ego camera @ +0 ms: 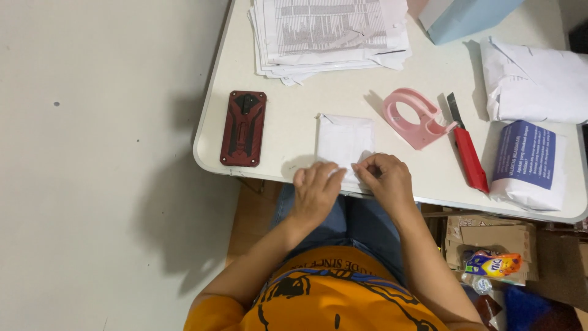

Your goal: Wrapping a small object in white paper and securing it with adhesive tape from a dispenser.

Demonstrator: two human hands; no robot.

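A small white paper-wrapped packet (343,140) lies flat near the front edge of the white table (294,116). My left hand (315,191) presses on the packet's near left corner. My right hand (383,178) pinches its near right edge, fingers curled on the paper fold. Both hands touch the packet at the table's edge.
A red and black phone case (244,127) lies to the left. A pink tape dispenser (413,117) and a red utility knife (467,147) sit to the right, then wrapped white parcels (530,160). A stack of printed papers (331,34) and a blue box (465,17) are farther back.
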